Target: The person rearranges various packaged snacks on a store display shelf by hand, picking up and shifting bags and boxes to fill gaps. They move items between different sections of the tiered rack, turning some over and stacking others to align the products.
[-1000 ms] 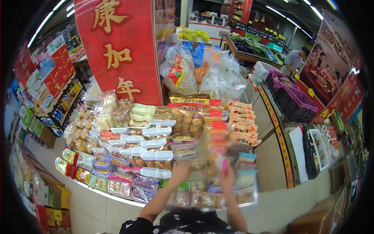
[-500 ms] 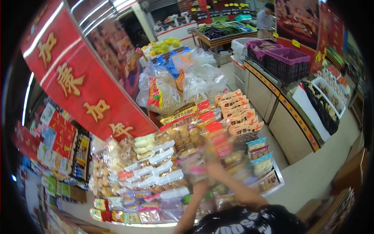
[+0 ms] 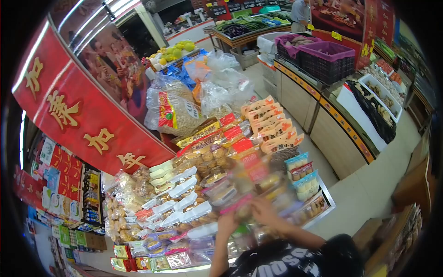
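Observation:
My left hand (image 3: 227, 225) and my right hand (image 3: 264, 212) are close together over the front middle of a snack display. Between them is a clear packet with a pink edge (image 3: 237, 203), slightly blurred. Both hands have their fingers closed at its edge, left hand on the near left side and right hand on the right; the fingertips are partly hidden. Just beyond lie clear packs of baked goods (image 3: 220, 190). A red-labelled bag (image 3: 254, 166) stands behind, smeared by motion. White-topped packs of round cakes (image 3: 187, 198) fill the rows to the left.
Orange-topped bags (image 3: 274, 131) line the display's right back, with small blue-topped packs (image 3: 304, 185) in front. Large clear sacks of peanuts (image 3: 182, 113) rise behind. A red sign panel (image 3: 87, 115) slants along the left. Purple-lined crates (image 3: 327, 57) sit on a counter; a person (image 3: 300, 14) stands beyond.
The view has shifted, so the display sits a little further left. My right hand has come down and right from above the packs, nearer the pink-edged packet; my left hand has shifted slightly left.

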A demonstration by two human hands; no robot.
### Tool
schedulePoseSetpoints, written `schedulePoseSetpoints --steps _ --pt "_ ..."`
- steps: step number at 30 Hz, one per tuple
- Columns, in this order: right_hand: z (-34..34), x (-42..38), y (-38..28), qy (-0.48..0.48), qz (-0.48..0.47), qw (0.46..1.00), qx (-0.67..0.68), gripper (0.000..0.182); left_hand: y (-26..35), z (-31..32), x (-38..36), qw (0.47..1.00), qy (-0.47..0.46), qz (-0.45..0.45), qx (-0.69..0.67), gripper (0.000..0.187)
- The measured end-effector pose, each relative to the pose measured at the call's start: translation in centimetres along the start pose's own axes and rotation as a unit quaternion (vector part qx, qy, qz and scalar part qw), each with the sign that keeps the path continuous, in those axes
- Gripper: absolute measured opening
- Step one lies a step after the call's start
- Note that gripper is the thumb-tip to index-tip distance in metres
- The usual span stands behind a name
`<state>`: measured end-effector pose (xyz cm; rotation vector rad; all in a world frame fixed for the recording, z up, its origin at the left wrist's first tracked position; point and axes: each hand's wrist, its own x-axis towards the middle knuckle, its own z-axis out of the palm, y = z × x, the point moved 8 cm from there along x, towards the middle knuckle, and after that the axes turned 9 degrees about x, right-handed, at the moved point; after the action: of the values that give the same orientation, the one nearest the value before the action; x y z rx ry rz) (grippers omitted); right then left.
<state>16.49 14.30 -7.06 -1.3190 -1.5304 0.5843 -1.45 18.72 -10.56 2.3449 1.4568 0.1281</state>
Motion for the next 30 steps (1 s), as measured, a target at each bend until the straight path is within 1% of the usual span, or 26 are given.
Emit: schedulePoseSetpoints --steps 2,3,4,5,6,7,8,10,11,13,14,15,17,18,20,21,23,24,26,27,29,30 --pt "-3.0 -3.6 1.6 0.013 0.08 0.997 0.012 0.031 0.4 -2.7 0.4 1.0 -0.01 0.004 0.002 0.058" --pt "-4.7 -4.5 0.7 0.022 0.091 0.996 0.009 0.031 0.3 -4.2 0.5 0.998 0.029 0.015 0.048 0.058" --pt "-6.0 -5.1 0.5 -0.028 0.167 0.984 -0.049 0.03 0.7 -5.5 0.6 0.993 0.069 0.028 0.092 0.058" --pt "-6.8 -6.4 1.0 -0.08 0.24 0.962 -0.104 0.029 1.6 -6.3 1.2 0.993 0.061 0.038 0.092 0.058" --pt "-7.1 -8.7 3.7 -0.028 0.247 0.963 -0.1 0.025 2.2 -7.5 1.9 0.993 0.069 0.011 0.095 0.053" --pt "-7.5 -9.9 4.5 -0.019 0.253 0.962 -0.1 0.025 2.3 -8.2 2.2 0.992 0.078 -0.017 0.099 0.049" --pt "-8.0 -10.7 4.8 0.004 0.249 0.963 -0.105 0.023 1.7 -7.4 2.9 0.989 0.123 0.01 0.083 0.045" --pt "-8.3 -12.0 5.3 0.054 0.241 0.961 -0.123 0.021 0.6 -3.6 4.8 0.987 0.119 0.023 0.102 0.046" --pt "-8.0 -12.6 5.4 0.059 0.245 0.96 -0.122 0.021 0.2 -1.8 5.3 0.986 0.117 0.024 0.119 0.047" --pt "-8.1 -12.3 4.2 0.109 0.256 0.956 -0.09 0.029 0.4 1.3 5.2 0.981 0.122 0.048 0.145 0.045" --pt "-7.8 -11.8 3.4 0.07 0.285 0.953 -0.077 0.029 0.6 2.4 5.2 0.974 0.133 0.069 0.17 0.044" --pt "-7.7 -11.6 3.0 0.074 0.284 0.953 -0.077 0.029 0.7 2.7 5.4 0.973 0.135 0.073 0.171 0.044" --pt "-7.1 -11.3 1.8 0.054 0.24 0.966 -0.075 0.027 -0.3 5.2 5.6 0.985 0.047 0.059 0.158 0.051" --pt "-6.6 -11.7 1.8 0.053 0.24 0.967 -0.074 0.027 -0.8 6.2 5.3 0.985 0.047 0.058 0.158 0.051" --pt "-5.6 -11.5 1.7 0.031 0.195 0.976 -0.091 0.03 -0.7 6.2 5.0 0.969 0.161 0.093 0.16 0.063" --pt "-5.7 -11.1 1.1 0.029 0.192 0.976 -0.094 0.03 -0.7 6.2 4.9 0.969 0.164 0.091 0.158 0.063" --pt "-4.7 -10.2 0.4 -0.028 0.205 0.967 -0.147 0.034 -0.8 6.9 5.0 0.968 0.142 0.104 0.179 0.07" --pt "-4.6 -9.6 0.6 -0.033 0.201 0.967 -0.15 0.034 -0.9 6.7 5.2 0.969 0.145 0.098 0.176 0.07" --pt "-3.8 -8.7 -0.5 -0.018 0.097 0.95 -0.295 0.034 -1.1 6.0 4.3 0.979 0.117 0.116 0.117 0.066" --pt "-2.8 -8.9 0.6 -0.031 0.09 0.951 -0.294 0.034 -0.8 5.0 2.9 0.981 0.12 0.102 0.114 0.066" --pt "-2.2 -7.6 4.0 -0.036 0.083 0.943 -0.319 0.035 1.4 1.4 1.4 0.979 0.169 0.096 0.063 0.062" --pt "-2.3 -6.5 4.1 -0.036 0.073 0.943 -0.323 0.035 1.7 1.0 0.5 0.967 0.213 0.108 0.088 0.058"
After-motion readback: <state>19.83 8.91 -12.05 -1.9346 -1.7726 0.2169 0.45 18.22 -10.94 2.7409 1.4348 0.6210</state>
